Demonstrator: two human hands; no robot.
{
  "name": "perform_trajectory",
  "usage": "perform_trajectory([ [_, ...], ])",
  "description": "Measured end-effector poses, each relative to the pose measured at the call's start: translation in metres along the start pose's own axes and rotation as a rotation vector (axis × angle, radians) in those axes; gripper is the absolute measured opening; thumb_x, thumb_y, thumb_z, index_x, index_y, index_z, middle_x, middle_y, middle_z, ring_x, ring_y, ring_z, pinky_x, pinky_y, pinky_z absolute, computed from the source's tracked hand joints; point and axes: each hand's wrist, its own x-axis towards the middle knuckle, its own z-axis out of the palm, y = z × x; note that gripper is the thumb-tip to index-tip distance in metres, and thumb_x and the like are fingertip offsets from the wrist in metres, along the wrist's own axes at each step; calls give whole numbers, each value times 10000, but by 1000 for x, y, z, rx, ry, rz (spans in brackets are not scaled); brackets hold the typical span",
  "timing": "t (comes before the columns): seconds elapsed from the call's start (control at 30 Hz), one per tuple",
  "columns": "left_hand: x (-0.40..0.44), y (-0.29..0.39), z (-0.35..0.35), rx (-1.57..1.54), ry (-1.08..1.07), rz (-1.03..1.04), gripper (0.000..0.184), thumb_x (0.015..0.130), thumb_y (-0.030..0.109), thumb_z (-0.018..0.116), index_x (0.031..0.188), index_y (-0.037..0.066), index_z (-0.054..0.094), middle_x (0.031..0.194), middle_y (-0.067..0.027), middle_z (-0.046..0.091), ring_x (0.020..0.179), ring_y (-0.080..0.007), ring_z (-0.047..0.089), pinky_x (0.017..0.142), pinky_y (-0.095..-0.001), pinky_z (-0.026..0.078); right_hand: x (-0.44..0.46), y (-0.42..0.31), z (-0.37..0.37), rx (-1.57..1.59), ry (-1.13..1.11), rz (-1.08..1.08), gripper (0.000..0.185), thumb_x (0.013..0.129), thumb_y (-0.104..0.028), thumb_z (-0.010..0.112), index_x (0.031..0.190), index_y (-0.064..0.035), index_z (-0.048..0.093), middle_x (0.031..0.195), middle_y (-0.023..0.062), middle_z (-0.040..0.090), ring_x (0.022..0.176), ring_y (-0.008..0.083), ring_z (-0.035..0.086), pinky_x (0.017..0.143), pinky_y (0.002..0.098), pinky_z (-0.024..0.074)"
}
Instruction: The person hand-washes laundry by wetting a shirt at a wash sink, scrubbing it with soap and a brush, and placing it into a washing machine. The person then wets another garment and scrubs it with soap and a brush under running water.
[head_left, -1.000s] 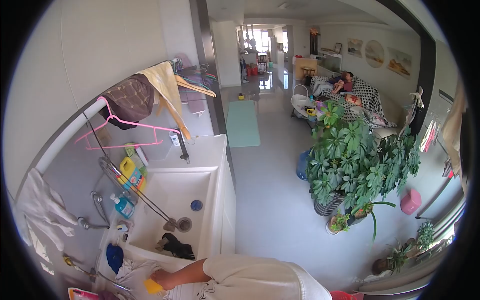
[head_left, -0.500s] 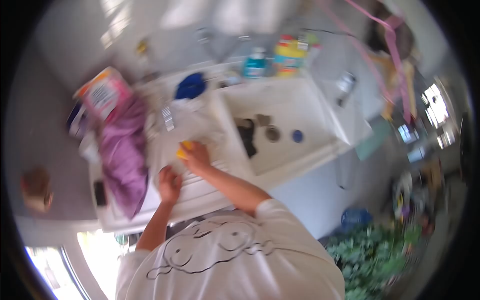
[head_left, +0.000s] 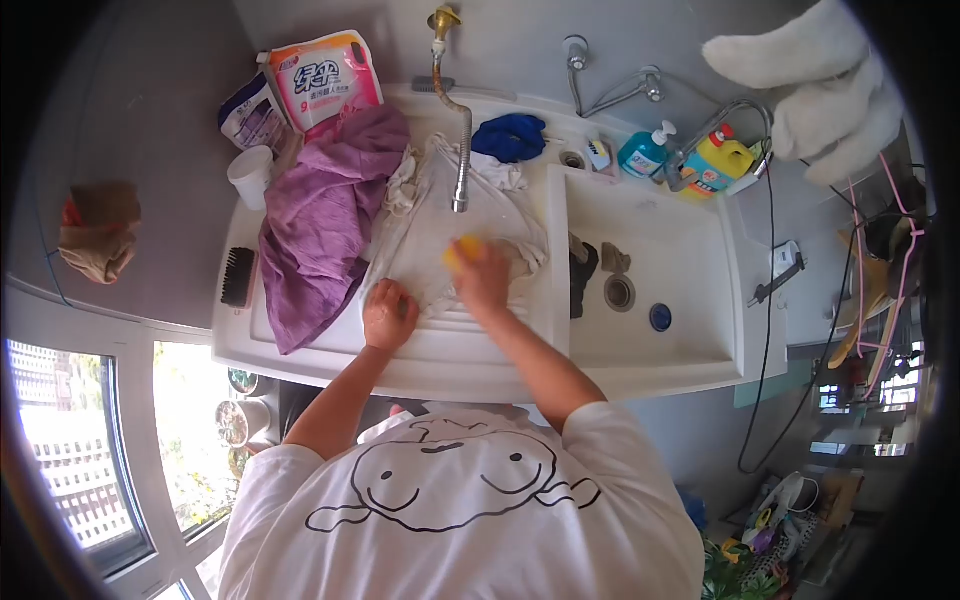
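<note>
A wet white garment (head_left: 425, 215) is spread over the ribbed washboard part of the sink. My right hand (head_left: 481, 278) is closed around a yellow soap bar (head_left: 463, 252) and presses it against the cloth, below the end of the flexible tap hose (head_left: 462, 150). To the left and nearer me, my left hand (head_left: 390, 316) rests with curled fingers on the garment's edge, apparently gripping it. A purple cloth (head_left: 325, 220) lies bunched left of the garment. Behind it sits a crumpled blue cloth (head_left: 510, 137).
The basin (head_left: 680, 260) at right holds a dark cloth (head_left: 582, 275) and a blue round lid (head_left: 660, 317). A teal pump bottle (head_left: 643, 152) and a yellow bottle (head_left: 718, 160) stand behind. At left are a brush (head_left: 238, 277), a white cup (head_left: 251, 178) and a detergent pouch (head_left: 322, 80).
The head view has turned and shifted, so the sink appears lower and farther right. My right hand with the soap bar is somewhat farther from my left hand.
</note>
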Motion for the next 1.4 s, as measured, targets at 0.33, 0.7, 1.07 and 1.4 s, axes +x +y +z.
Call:
perform_trajectory([
  [0.33, -10, -15, 0, -148, -121, 25, 132, 666, 104, 499, 611, 22, 411, 638, -108, 400, 632, -262, 409, 584, -356, 349, 47, 36, 56, 247, 278, 502, 254, 758, -298, 496, 952, -145, 554, 872, 126, 524, 791, 309, 496, 691, 436, 386],
  [0.7, -3, -32, 11, -88, -176, 134, 212, 727, 178, 513, 658, -15, 459, 666, -158, 439, 631, -328, 430, 584, -388, 369, -22, 4, 17, 211, 303, -10, 372, 620, -188, 573, 992, -200, 560, 926, 120, 504, 896, 309, 450, 771, 431, 347],
  [1.07, 1, -10, 1, -66, -44, 97, 103, 610, 30, 554, 646, 39, 458, 658, -109, 461, 636, -290, 466, 566, -381, 372, 6, 18, -2, -94, 123, 188, 417, 691, -239, 586, 1097, -214, 492, 994, 141, 459, 867, 290, 454, 701, 417, 366],
  [1.4, 1, -3, -2, -25, -88, -52, 80, 615, 64, 555, 624, 38, 479, 687, -102, 473, 690, -289, 482, 596, -382, 398, 35, 34, 6, -50, 73, 84, 479, 673, -241, 609, 1132, -219, 473, 1047, 157, 431, 926, 312, 427, 754, 423, 351],
])
